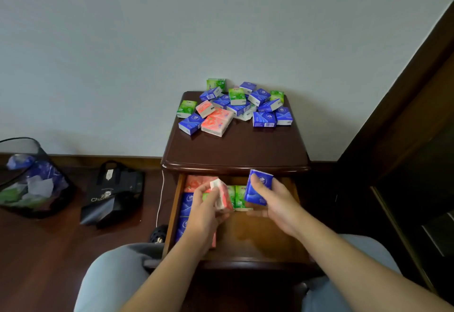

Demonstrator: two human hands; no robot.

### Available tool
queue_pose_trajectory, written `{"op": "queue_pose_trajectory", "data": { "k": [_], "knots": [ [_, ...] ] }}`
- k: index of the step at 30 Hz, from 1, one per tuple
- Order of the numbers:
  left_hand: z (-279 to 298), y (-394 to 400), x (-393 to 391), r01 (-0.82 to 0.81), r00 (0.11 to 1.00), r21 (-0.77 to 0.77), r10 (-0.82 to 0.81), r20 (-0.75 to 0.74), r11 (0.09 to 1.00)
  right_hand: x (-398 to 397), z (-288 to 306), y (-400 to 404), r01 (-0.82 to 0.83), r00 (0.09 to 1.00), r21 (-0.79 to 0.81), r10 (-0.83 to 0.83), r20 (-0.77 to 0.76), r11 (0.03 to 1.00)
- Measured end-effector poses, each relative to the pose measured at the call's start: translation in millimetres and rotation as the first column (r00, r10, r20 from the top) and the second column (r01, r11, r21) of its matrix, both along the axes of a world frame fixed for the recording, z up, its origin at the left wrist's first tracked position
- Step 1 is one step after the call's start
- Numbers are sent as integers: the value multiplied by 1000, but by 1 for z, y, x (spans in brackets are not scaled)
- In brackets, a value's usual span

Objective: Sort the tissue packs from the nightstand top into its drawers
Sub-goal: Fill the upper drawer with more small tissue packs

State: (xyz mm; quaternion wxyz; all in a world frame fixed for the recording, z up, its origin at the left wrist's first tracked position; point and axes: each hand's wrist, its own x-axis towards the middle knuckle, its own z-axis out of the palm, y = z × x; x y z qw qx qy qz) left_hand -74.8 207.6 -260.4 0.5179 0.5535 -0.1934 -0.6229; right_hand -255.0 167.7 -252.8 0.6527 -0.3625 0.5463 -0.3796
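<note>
The left hand (205, 207) has its fingers curled round a red pack (222, 195), holding it tilted above the left half of the open drawer (260, 235). The right hand (272, 200) grips a blue pack (259, 187) by its sides, nearly upright, over the drawer's back right part. Both packs are clear of the drawer floor, so neither is placed yet.

Inside the drawer the packs seem to be grouped by colour: red packs (194, 182) at the back left, blue packs (186, 204) in a column down the left wall, green packs (239, 196) in the middle at the back. The right half shows bare wood.

To do this step well, I judge that each pack should go down beside its own colour. The red one wants turning flat and sliding in next to the red ones (the left forearm hides part of that row, so how much room is left there I cannot tell). The blue one is far from the blue column; it should either cross over or start a neat new row on the bare wood, edges squared to the green ones. Lower them, do not drop them, or the rows will skew.

Beyond, the nightstand (235, 149) top carries a loose heap of packs (235, 106) waiting
</note>
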Motion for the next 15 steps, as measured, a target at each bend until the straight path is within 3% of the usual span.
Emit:
{"op": "queue_pose_trajectory", "data": {
  "k": [4,7,9,15],
  "knots": [
    [-15,29,22,-16,999,-3,16,37,1000,24,-23,33,-6,991,95,19,-134,995],
    [-23,40,32,-37,998,-39,39,50,999,35,-38,42,53,998,195,-44,-51,979],
    [-25,43,35,-58,998,-83,61,34,995,40,-48,46,67,998,197,-62,-32,978],
    [-29,44,37,-120,989,-95,110,-103,988,46,-68,44,58,975,186,-16,-222,981]
  ]
}}
